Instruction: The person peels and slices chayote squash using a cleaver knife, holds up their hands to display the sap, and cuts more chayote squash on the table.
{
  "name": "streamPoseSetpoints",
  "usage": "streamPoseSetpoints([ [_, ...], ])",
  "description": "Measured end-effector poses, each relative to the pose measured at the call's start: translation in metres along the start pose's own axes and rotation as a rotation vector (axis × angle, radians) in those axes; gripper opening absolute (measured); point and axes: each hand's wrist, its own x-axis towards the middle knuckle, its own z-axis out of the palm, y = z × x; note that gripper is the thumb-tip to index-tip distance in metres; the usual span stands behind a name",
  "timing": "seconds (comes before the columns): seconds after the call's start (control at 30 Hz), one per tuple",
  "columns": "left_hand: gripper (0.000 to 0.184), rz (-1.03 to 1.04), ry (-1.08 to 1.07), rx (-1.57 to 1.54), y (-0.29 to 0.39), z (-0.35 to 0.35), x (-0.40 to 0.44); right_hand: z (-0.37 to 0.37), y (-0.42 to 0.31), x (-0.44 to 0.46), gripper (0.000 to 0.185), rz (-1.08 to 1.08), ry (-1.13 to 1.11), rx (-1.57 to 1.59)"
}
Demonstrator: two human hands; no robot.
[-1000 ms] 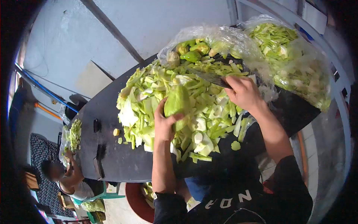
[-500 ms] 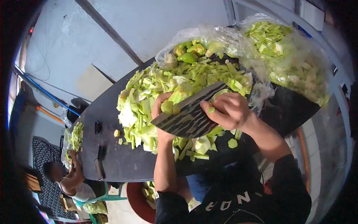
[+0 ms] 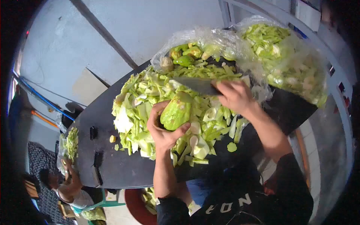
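Note:
In my left hand (image 3: 163, 129) is a pale green, ridged chayote (image 3: 177, 112), fingers and thumb wrapped around its sides. My right hand (image 3: 236, 95) is closed on the handle end of a broad-bladed knife (image 3: 198, 85). The blade points left, just beyond the chayote and apart from it. Beneath both hands spreads a large heap of cut chayote pieces (image 3: 137, 97), some in thin strips and some in wide slices. A small lobed slice (image 3: 232, 147) lies on the dark table (image 3: 127, 168) near my right forearm.
Several whole chayotes (image 3: 184, 60) sit in an open plastic bag behind the heap. A clear bag of cut pieces (image 3: 296, 71) stands at the far right. Dark objects (image 3: 97, 159) lie at left. Below the table edge is a red tub (image 3: 137, 206). Another person (image 3: 71, 187) handles greens at left.
The knife has swung from in front of the chayote to beyond it, its blade now nearly flat. The chayote is turned more upright in my left hand and fully visible.

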Motion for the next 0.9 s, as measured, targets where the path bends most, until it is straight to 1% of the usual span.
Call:
streamPoseSetpoints([
  [0.07, 0.065, -0.135, 0.018, 0.071, -0.001, -0.006, -0.002, -0.012, -0.026, 0.005, 0.029, -0.191, 0.132, 0.105],
  [0.1, 0.062, -0.075, 0.006, 0.070, -0.011, -0.011, -0.003, -0.020, -0.040, 0.009, 0.032, -0.319, 0.130, 0.032],
  [0.17, 0.057, -0.040, 0.017, 0.120, -0.011, -0.011, -0.006, -0.015, -0.053, 0.008, 0.025, -0.428, 0.153, 0.073],
  [0.23, 0.048, -0.158, 0.054, -0.055, -0.011, -0.010, -0.005, -0.014, -0.062, 0.012, 0.023, -0.479, 0.159, 0.065],
  [0.3, 0.051, -0.228, 0.089, -0.075, -0.012, -0.009, -0.005, -0.013, -0.063, 0.009, 0.018, -0.431, 0.144, 0.090],
  [0.33, 0.051, -0.229, 0.088, -0.076, -0.010, -0.009, -0.003, -0.008, -0.059, 0.008, 0.018, -0.430, 0.142, 0.089],
  [0.4, 0.057, -0.090, -0.049, 0.074, -0.001, -0.010, -0.003, 0.006, -0.037, 0.004, 0.013, -0.247, 0.048, 0.070],
  [0.43, 0.057, -0.106, -0.061, 0.074, -0.002, -0.013, -0.008, 0.012, -0.021, 0.002, 0.018, 0.006, -0.160, -0.018],
  [0.47, 0.060, -0.066, -0.049, 0.087, -0.005, -0.015, -0.009, 0.017, -0.002, -0.004, 0.017, 0.071, -0.155, -0.002],
  [0.5, 0.063, -0.007, -0.028, 0.096, -0.008, -0.015, -0.004, 0.018, 0.013, -0.003, 0.017, 0.120, -0.139, 0.005],
  [0.53, 0.063, 0.016, -0.021, 0.085, -0.010, -0.014, 0.003, 0.012, 0.015, 0.003, 0.017, 0.103, -0.129, -0.011],
  [0.63, 0.062, -0.025, -0.020, 0.073, -0.010, -0.016, -0.001, 0.002, 0.004, 0.006, 0.016, 0.118, -0.103, 0.003],
  [0.7, 0.060, -0.419, 0.014, -0.126, -0.009, -0.016, 0.007, 0.005, 0.000, 0.011, 0.017, 0.147, -0.044, 0.032],
  [0.73, 0.056, -0.594, 0.060, -0.312, -0.006, -0.014, 0.010, 0.004, -0.001, 0.014, 0.015, 0.165, -0.075, 0.043],
  [0.77, 0.059, -0.738, 0.084, -0.396, -0.002, -0.015, 0.015, 0.004, -0.003, 0.017, 0.015, 0.158, -0.069, 0.048],
  [0.83, 0.064, -0.763, 0.236, -0.446, -0.006, -0.012, 0.024, 0.003, -0.004, 0.025, 0.015, 0.163, -0.129, 0.043],
  [0.9, 0.066, -0.377, 0.141, -0.690, -0.013, -0.019, 0.037, 0.004, -0.007, 0.035, 0.016, 0.173, -0.122, 0.082],
])
